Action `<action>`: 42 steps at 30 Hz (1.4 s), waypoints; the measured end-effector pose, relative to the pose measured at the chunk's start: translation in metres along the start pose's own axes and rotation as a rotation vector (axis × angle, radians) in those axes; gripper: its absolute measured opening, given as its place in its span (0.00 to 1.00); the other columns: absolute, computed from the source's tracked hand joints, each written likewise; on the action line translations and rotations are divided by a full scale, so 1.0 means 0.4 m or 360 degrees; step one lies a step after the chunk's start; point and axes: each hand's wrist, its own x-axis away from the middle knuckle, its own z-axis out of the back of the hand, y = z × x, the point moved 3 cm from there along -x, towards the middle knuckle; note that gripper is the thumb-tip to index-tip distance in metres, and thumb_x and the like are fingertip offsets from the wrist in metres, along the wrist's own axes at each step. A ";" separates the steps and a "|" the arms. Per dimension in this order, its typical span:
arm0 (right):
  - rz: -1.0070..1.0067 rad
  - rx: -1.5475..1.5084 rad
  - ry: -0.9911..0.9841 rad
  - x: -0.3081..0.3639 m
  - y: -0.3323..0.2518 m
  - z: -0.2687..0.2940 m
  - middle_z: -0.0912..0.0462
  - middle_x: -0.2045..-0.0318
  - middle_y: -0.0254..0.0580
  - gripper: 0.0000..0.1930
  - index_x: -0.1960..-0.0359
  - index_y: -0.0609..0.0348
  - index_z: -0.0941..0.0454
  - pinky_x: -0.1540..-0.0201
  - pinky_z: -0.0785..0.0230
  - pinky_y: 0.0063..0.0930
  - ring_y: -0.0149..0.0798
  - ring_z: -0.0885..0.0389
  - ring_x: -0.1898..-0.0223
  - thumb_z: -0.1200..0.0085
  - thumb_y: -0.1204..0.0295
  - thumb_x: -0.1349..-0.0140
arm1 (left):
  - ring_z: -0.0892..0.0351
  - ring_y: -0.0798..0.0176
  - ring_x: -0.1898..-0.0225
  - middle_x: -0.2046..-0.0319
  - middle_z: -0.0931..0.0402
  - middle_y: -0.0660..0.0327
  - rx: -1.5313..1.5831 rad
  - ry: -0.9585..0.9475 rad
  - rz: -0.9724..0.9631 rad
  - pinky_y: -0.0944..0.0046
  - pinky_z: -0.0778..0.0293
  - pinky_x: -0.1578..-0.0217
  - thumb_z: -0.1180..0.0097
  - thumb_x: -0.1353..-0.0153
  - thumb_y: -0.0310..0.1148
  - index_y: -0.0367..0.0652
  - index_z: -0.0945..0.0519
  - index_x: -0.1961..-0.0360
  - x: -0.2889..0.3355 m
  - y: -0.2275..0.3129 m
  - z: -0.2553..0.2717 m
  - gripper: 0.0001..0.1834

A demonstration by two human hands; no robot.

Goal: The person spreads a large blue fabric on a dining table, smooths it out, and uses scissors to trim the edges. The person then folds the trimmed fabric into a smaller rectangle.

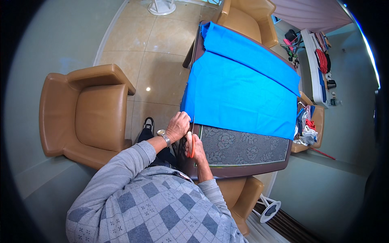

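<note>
A large bright blue cloth (239, 87) lies spread over a dark table (243, 162), its far part folded over. My left hand (178, 126) grips the cloth's near left corner at the table's edge. My right hand (196, 149) holds orange-handled scissors (191, 146) with the blades pointing up at the cloth's near edge, right beside my left hand. A wristwatch sits on my left wrist. The scissor blades are thin and hard to see against the table edge.
A grey patterned mat (243, 146) covers the near part of the table. Tan leather armchairs stand at the left (81, 113), far side (247, 16) and below the table (239, 198). Another chair at the right holds a pile of clothes (306, 125). A cluttered shelf (322, 69) lines the right wall.
</note>
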 end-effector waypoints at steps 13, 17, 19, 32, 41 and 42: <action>0.0845 0.0582 0.0041 -0.198 0.218 0.073 0.28 0.73 0.42 0.16 0.46 0.50 0.29 0.76 0.31 0.42 0.46 0.24 0.76 0.39 0.63 0.30 | 0.22 0.46 0.53 0.59 0.24 0.52 -0.0032 -0.0029 -0.0033 0.50 0.22 0.49 0.39 0.37 0.25 0.38 0.21 0.61 0.003 -0.007 -0.012 0.05; 0.0814 0.0633 0.0062 -0.227 0.265 0.087 0.28 0.71 0.45 0.18 0.42 0.48 0.31 0.72 0.30 0.43 0.51 0.23 0.72 0.41 0.65 0.30 | 0.22 0.46 0.53 0.58 0.24 0.51 -0.0030 -0.0035 -0.0028 0.49 0.22 0.49 0.39 0.36 0.25 0.38 0.21 0.60 0.007 -0.013 -0.016 0.05; 0.0722 0.0725 0.0085 -0.217 0.251 0.081 0.25 0.69 0.52 0.24 0.35 0.52 0.28 0.68 0.23 0.49 0.59 0.18 0.68 0.39 0.70 0.32 | 0.22 0.45 0.53 0.58 0.24 0.51 -0.0028 -0.0043 -0.0018 0.49 0.22 0.49 0.39 0.37 0.25 0.38 0.22 0.60 0.009 -0.017 -0.019 0.06; 0.0062 -0.0045 -0.0012 -0.059 0.029 0.008 0.28 0.77 0.30 0.19 0.54 0.49 0.27 0.82 0.33 0.30 0.31 0.28 0.82 0.46 0.47 0.20 | 0.22 0.44 0.54 0.58 0.24 0.50 0.0031 -0.0030 -0.0004 0.48 0.22 0.49 0.40 0.35 0.25 0.38 0.23 0.61 0.010 -0.014 -0.015 0.05; 0.0014 -0.0223 -0.0058 -0.071 0.045 0.006 0.29 0.78 0.32 0.10 0.56 0.46 0.28 0.84 0.40 0.30 0.32 0.31 0.84 0.48 0.57 0.19 | 0.22 0.45 0.54 0.59 0.24 0.51 0.0016 -0.0027 -0.0010 0.48 0.21 0.50 0.40 0.35 0.25 0.38 0.23 0.60 0.015 -0.024 -0.016 0.05; 0.0023 -0.0237 -0.0057 -0.070 0.049 0.006 0.29 0.79 0.32 0.10 0.57 0.45 0.28 0.84 0.41 0.30 0.32 0.31 0.84 0.48 0.57 0.19 | 0.22 0.45 0.54 0.59 0.24 0.51 0.0018 -0.0025 -0.0010 0.48 0.21 0.50 0.40 0.35 0.24 0.38 0.23 0.60 0.015 -0.023 -0.016 0.05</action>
